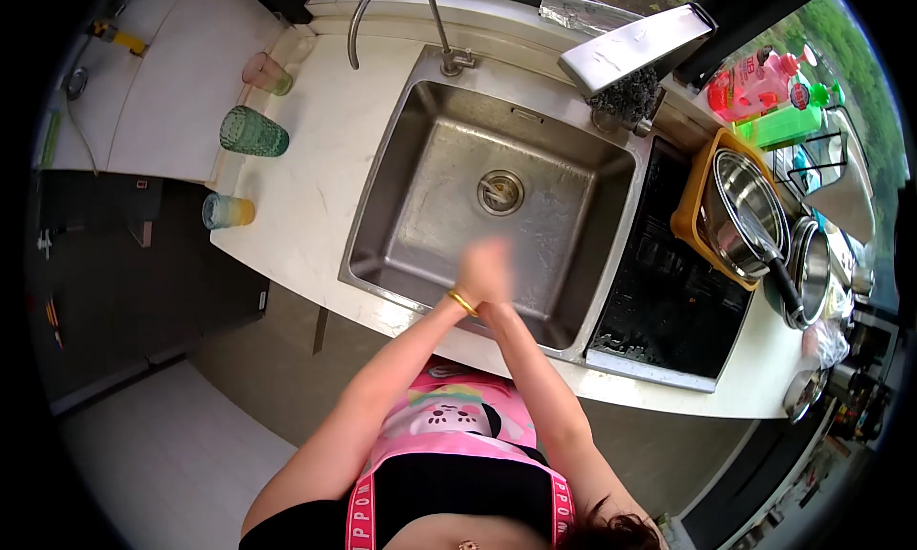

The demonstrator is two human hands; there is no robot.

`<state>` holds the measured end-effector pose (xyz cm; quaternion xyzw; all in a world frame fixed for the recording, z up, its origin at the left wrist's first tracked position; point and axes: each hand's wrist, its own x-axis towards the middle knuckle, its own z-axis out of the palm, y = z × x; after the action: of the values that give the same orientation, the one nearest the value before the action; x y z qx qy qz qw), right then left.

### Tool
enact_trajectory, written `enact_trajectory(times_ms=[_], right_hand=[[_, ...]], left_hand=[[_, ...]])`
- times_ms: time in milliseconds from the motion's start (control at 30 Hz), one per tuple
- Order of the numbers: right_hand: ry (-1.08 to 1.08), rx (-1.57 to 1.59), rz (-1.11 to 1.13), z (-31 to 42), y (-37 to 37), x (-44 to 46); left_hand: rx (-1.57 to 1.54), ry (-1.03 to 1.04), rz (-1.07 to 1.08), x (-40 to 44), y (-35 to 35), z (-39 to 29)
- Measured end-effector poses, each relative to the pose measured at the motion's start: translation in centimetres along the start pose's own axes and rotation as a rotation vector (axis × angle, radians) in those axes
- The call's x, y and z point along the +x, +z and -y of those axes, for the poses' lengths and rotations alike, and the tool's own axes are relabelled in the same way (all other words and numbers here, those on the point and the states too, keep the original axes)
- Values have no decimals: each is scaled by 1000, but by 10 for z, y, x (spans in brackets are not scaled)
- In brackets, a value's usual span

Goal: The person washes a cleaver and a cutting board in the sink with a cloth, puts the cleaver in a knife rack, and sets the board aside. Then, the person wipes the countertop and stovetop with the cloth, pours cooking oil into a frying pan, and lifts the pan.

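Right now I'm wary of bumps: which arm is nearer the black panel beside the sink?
Right: the right forearm slants just left of the black panel; the left forearm is farther off, leftward.

Pink apron [396, 452] over a black top [458, 488]

The apron carried a white cartoon face [454, 417] with pastel yellow and green patches. Its reddish-pink straps [361, 521] bore white capital letters. A short black sleeve [298, 519] showed on the left arm, and a gold bracelet [463, 303] circled the left wrist.

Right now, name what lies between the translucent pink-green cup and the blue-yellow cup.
The head view shows a textured green cup between the pink-green cup and blue-yellow cup.
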<state>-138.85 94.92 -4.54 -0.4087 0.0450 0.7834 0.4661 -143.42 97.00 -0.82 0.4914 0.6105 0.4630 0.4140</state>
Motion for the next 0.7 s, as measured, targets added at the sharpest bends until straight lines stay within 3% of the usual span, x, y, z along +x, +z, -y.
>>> enact_trajectory(times_ms=[33,67,100,167,233,300,333,367,500,567,633,700], right_hand=[[-12,4,-2,-14,3,10],[-191,-501,-1,-28,6,20],[-256,-551,-59,-32,37,11],[-326,-608,-122,-37,75,6],[-592,-985,-47,-28,88,5],[-576,-1144,-58,1,108,-5],[-697,-1309,-68,17,137,-22],[-819,-1473,-80,29,165,-43],[-1068,-1558,72,53,209,-93],[-1114,-1633,73,69,213,-121],[-966,-1817,8,89,193,-131],[-940,-1773,50,104,178,-136]], left_hand=[[-22,23,-110,4,-16,1],[-45,45,-220,8,-32,2],[-50,51,-210,11,-50,-5],[-280,-115,-74,15,-91,-26],[-243,-75,21,20,-127,-26],[-252,114,136,24,-153,-31],[-41,283,163,30,-163,-35],[-46,293,162,30,-170,-46],[132,264,341,53,-204,-98],[211,319,470,72,-221,-117],[188,436,497,85,-232,-145],[222,615,470,101,-228,-163]])
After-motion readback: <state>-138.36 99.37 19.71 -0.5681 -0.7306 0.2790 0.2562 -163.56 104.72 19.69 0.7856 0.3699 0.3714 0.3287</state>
